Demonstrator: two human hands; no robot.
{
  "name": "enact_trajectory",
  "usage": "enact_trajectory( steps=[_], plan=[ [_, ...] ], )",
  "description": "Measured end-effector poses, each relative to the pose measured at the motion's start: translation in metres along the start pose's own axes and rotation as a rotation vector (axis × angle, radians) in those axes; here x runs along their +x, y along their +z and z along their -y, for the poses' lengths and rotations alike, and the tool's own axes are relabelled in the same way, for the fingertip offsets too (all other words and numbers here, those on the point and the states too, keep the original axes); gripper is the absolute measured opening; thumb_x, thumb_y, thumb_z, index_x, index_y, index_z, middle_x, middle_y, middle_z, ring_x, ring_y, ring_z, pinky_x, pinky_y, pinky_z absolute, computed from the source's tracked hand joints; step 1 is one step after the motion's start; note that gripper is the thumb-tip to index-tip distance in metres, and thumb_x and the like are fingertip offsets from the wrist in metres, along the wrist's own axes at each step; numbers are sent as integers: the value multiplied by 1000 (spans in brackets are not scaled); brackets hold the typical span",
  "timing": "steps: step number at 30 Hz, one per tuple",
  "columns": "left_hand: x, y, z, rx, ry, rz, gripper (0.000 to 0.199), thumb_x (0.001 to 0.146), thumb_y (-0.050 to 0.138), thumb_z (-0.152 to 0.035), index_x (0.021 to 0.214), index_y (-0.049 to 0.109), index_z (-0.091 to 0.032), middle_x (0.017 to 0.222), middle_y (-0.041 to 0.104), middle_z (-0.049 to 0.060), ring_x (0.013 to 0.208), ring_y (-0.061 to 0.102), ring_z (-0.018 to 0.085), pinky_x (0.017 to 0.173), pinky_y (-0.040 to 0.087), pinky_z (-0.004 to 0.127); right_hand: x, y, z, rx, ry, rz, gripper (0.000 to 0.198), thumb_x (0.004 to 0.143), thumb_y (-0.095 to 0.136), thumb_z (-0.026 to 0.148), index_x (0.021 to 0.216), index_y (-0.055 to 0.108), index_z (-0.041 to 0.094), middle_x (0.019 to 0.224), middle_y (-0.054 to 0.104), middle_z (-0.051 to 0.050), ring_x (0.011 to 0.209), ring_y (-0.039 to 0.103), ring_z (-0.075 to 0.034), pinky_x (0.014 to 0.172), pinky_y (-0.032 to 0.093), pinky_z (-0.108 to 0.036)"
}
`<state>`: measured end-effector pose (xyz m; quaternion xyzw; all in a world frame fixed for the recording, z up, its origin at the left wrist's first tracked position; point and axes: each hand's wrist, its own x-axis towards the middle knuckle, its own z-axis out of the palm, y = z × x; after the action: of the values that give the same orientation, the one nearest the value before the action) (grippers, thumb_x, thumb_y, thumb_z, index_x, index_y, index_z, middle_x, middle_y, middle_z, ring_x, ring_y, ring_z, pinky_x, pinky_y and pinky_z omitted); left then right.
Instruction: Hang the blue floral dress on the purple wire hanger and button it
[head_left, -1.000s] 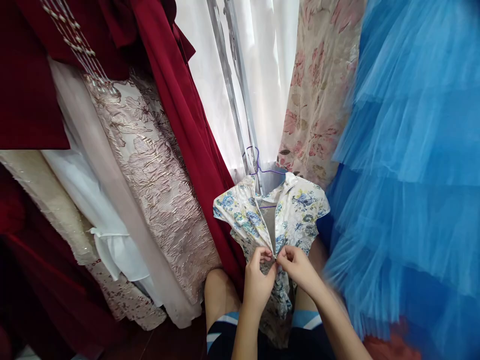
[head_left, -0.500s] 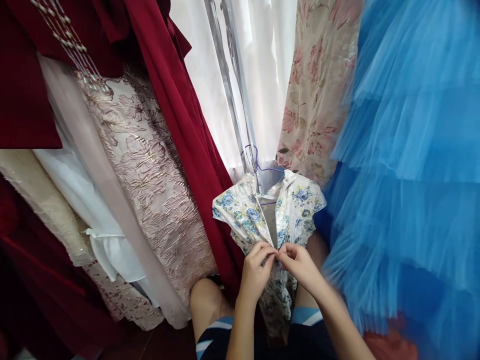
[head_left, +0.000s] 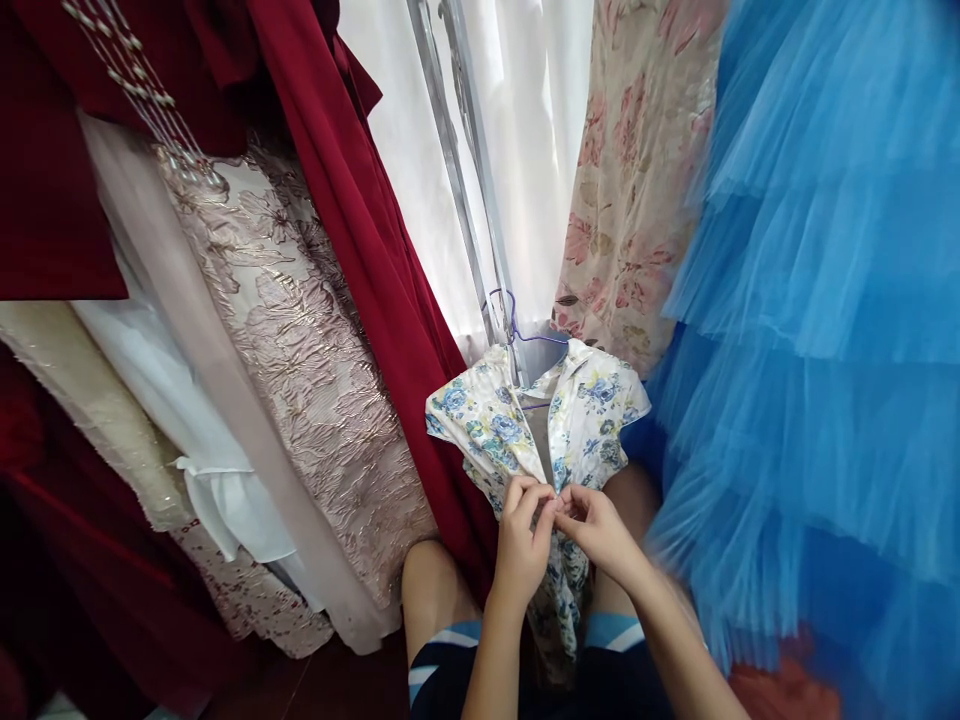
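Garment [head_left: 510, 430], blue-flowered, gaping above left fingers [head_left: 521, 492] and right fingers [head_left: 583, 498], both sets pinching its edges

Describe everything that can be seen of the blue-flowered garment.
The garment is white, with blue flowers and yellow touches, short sleeves and thin-looking fabric. It is on a purple hanger, in front of metal posts. A long opening parts below the neck; the left hand and right hand pinch it at the opening's lower end. Beneath, it drapes in folds.
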<state>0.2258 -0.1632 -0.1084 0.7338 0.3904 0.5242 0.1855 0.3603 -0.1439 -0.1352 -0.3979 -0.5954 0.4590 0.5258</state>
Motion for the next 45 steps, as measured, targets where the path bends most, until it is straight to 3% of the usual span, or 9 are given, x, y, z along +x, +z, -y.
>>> enact_trajectory(
  steps=[5,12,20,26,30,33,38,42,45],
  plan=[
    [32,0,-4,66,39,-132,13,97,49,-25,94,61,-20,101,50,7,101,54,21,93,43,33,-3,-3,4,0,93,15,15,66,67,17,64,52,19,58,53,4,54,46,-12,52,33,-24],
    [121,-17,-16,343,209,-302,9,93,58,-27,92,66,-22,116,55,8,116,46,27,104,32,41,-8,-11,6,-10,155,76,14,64,66,16,65,52,18,55,51,5,51,43,-10,49,30,-22],
    [180,-29,-30,437,266,-248,3,92,60,-24,91,62,-24,123,65,2,121,48,27,102,31,42,-6,-12,5,-52,193,141,16,65,67,18,68,52,18,55,49,6,53,45,-10,51,32,-22],
    [191,-36,-33,376,279,-311,3,94,57,-23,94,60,-24,108,69,1,106,58,23,96,37,38,-5,-17,-2,-157,241,235,16,60,68,13,66,53,17,56,50,5,54,45,-10,51,30,-22],
    [183,-40,-32,273,292,-167,9,97,50,-26,96,58,-24,92,66,1,89,63,19,88,44,33,-7,-18,-14,-189,248,253,16,61,71,15,68,56,17,57,54,4,56,49,-11,52,33,-22],
    [173,-44,-31,227,308,-129,7,96,52,-27,96,58,-23,93,66,2,92,64,19,88,47,31,-6,-15,-11,-143,227,212,9,69,68,19,75,62,16,59,58,2,56,51,-12,53,35,-23],
    [161,-51,-29,263,329,-81,5,93,56,-24,93,61,-22,90,67,2,90,64,18,89,48,32,18,-13,38,-6,17,84,23,86,60,37,76,61,17,64,63,-1,59,54,-14,57,39,-25],
    [157,-54,-29,279,361,-55,5,93,57,-23,93,62,-22,89,68,1,88,64,18,89,49,32,58,-11,90,22,-157,-67,34,90,56,49,79,61,18,68,64,-1,57,54,-14,55,40,-25],
    [154,-57,-31,326,389,-39,6,92,58,-20,93,63,-23,91,69,1,90,63,18,90,47,33,87,-5,110,-18,-219,-76,37,91,53,51,80,63,18,71,67,-2,58,55,-14,55,41,-25]
  ],
)
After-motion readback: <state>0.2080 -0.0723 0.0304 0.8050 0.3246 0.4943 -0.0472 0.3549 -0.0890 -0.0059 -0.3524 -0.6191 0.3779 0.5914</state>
